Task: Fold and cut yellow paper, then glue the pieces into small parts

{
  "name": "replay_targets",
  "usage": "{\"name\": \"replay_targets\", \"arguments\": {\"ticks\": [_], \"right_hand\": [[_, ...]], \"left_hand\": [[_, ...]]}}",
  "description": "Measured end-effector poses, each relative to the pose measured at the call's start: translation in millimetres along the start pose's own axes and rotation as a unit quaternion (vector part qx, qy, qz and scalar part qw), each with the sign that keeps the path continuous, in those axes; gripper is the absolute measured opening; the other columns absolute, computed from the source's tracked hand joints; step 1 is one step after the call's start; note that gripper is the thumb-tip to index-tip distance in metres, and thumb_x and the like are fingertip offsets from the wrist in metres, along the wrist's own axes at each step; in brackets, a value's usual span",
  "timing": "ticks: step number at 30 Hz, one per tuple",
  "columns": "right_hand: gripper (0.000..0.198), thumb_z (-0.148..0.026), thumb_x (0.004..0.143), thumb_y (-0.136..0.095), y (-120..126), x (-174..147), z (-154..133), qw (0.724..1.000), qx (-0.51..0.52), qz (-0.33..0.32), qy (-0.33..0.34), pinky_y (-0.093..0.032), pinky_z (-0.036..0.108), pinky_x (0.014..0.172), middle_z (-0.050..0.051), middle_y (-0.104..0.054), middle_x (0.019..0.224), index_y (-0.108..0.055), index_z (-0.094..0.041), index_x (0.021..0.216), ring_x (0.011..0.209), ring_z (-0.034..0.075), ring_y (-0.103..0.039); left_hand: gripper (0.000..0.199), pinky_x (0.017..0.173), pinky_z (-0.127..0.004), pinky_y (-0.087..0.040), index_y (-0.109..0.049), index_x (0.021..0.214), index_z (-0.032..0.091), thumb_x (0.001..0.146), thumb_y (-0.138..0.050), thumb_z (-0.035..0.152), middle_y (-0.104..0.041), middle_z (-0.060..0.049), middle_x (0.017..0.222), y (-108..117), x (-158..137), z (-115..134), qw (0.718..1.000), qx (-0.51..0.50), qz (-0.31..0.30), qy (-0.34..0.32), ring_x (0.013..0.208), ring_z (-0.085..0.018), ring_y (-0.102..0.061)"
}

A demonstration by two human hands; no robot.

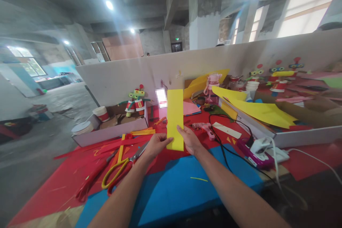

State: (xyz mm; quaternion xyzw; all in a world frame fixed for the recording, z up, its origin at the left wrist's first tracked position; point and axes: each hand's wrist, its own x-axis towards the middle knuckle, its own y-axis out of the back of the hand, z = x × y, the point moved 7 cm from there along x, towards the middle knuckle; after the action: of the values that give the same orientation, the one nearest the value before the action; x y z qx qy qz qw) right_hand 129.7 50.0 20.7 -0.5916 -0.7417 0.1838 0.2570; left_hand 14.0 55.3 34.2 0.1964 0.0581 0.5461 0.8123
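Observation:
A flat strip of yellow paper (175, 114) stands upright in front of me, held between both hands above the red and blue tabletop. My left hand (157, 145) pinches its lower left edge, the thumb lying across the front. On the other side, my right hand (189, 140) grips the right edge, thumb in front and fingers mostly hidden behind. Scissors with yellow and red handles (116, 174) lie to the left, partly covered by my left forearm. To the right of the paper rests a pink glue gun (205, 129).
An open box (114, 131) with craft figures stands left; another box (307, 137) with yellow sheets stands right. A purple power strip (255, 153) and cables lie front right. Red paper strips (107, 146) lie left, a white strip (227, 130) right. A white partition (120, 78) runs behind.

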Motion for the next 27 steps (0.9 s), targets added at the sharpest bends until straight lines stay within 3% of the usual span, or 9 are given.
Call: {"name": "replay_targets", "arguments": {"ticks": [3, 6, 8, 12, 15, 18, 21, 24, 27], "right_hand": [[0.045, -0.050, 0.069, -0.072, 1.1, -1.7, -3.3, 1.000, -0.013, 0.014, -0.004, -0.055, 0.040, 0.076, 0.007, -0.074, 0.093, -0.063, -0.018, 0.099, 0.089, 0.027, -0.069], [0.042, -0.049, 0.070, -0.072, -3.4, -5.4, -0.2, 0.999, -0.029, -0.016, -0.036, -0.054, 0.037, 0.075, 0.006, -0.074, 0.089, -0.065, -0.018, 0.096, 0.082, 0.025, -0.070], [0.040, -0.048, 0.070, -0.073, -8.7, -9.9, 7.4, 0.994, -0.048, -0.057, -0.082, -0.053, 0.034, 0.071, 0.006, -0.074, 0.085, -0.067, -0.017, 0.094, 0.075, 0.022, -0.070], [0.039, -0.047, 0.072, -0.072, -13.2, -20.6, 23.4, 0.975, -0.095, -0.113, -0.168, -0.050, 0.026, 0.061, 0.006, -0.073, 0.080, -0.068, -0.014, 0.092, 0.064, 0.016, -0.067], [0.040, -0.046, 0.072, -0.073, -13.1, -24.5, 28.1, 0.966, -0.104, -0.129, -0.198, -0.049, 0.025, 0.059, 0.006, -0.072, 0.082, -0.068, -0.014, 0.094, 0.063, 0.015, -0.066], [0.041, -0.044, 0.069, -0.076, -11.3, -23.4, 27.1, 0.968, -0.094, -0.118, -0.203, -0.049, 0.026, 0.061, 0.006, -0.072, 0.085, -0.067, -0.014, 0.096, 0.065, 0.016, -0.066], [0.039, -0.039, 0.069, -0.076, -11.5, -21.5, 24.1, 0.971, -0.079, -0.111, -0.197, -0.050, 0.028, 0.066, 0.007, -0.072, 0.086, -0.066, -0.015, 0.099, 0.070, 0.017, -0.067], [0.036, -0.037, 0.070, -0.075, -12.2, -20.9, 21.9, 0.972, -0.075, -0.110, -0.193, -0.049, 0.026, 0.066, 0.006, -0.072, 0.085, -0.066, -0.015, 0.096, 0.069, 0.016, -0.067], [0.034, -0.039, 0.069, -0.075, -12.5, -21.3, 21.2, 0.971, -0.078, -0.115, -0.196, -0.049, 0.024, 0.062, 0.006, -0.072, 0.081, -0.067, -0.014, 0.090, 0.064, 0.014, -0.065]], "left_hand": [[0.045, 0.046, -0.021, -0.025, -0.050, 0.050, 0.016, 0.069, -0.069, 0.052, -0.043, 0.006, 0.046, 4.3, -1.4, 7.6, 1.000, 0.008, -0.006, -0.011, 0.046, -0.007, -0.035], [0.038, 0.050, -0.020, -0.033, -0.057, 0.061, 0.016, 0.075, -0.065, 0.051, -0.050, 0.005, 0.052, 29.8, -1.8, 17.3, 0.994, -0.032, 0.093, -0.051, 0.050, -0.008, -0.043], [0.032, 0.053, -0.020, -0.038, -0.063, 0.078, 0.016, 0.076, -0.065, 0.049, -0.057, 0.003, 0.061, 46.5, -2.6, 18.2, 0.982, -0.086, 0.154, -0.064, 0.055, -0.008, -0.049], [0.043, 0.070, -0.027, -0.051, -0.065, 0.107, 0.018, 0.072, -0.072, 0.042, -0.071, -0.006, 0.091, 54.4, -0.5, 12.8, 0.964, -0.205, 0.152, -0.074, 0.075, -0.015, -0.064], [0.043, 0.081, -0.035, -0.053, -0.068, 0.106, 0.020, 0.068, -0.076, 0.038, -0.072, -0.008, 0.103, 57.9, -1.9, 9.2, 0.949, -0.243, 0.172, -0.101, 0.091, -0.022, -0.066], [0.028, 0.086, -0.038, -0.052, -0.074, 0.096, 0.021, 0.072, -0.074, 0.035, -0.071, -0.008, 0.109, 60.1, -4.8, 16.7, 0.958, -0.170, 0.167, -0.158, 0.104, -0.026, -0.063], [0.015, 0.090, -0.039, -0.051, -0.077, 0.089, 0.025, 0.078, -0.068, 0.031, -0.066, -0.009, 0.119, 53.4, -9.0, 34.4, 0.962, -0.032, 0.111, -0.247, 0.111, -0.026, -0.060], [0.019, 0.092, -0.039, -0.050, -0.077, 0.088, 0.027, 0.086, -0.058, 0.028, -0.065, -0.009, 0.121, 46.3, -12.3, 43.3, 0.948, 0.055, 0.085, -0.303, 0.110, -0.024, -0.060], [0.023, 0.091, -0.038, -0.050, -0.077, 0.090, 0.027, 0.089, -0.054, 0.027, -0.062, -0.009, 0.125, 44.9, -12.0, 42.3, 0.942, 0.063, 0.094, -0.315, 0.109, -0.023, -0.059]]}}
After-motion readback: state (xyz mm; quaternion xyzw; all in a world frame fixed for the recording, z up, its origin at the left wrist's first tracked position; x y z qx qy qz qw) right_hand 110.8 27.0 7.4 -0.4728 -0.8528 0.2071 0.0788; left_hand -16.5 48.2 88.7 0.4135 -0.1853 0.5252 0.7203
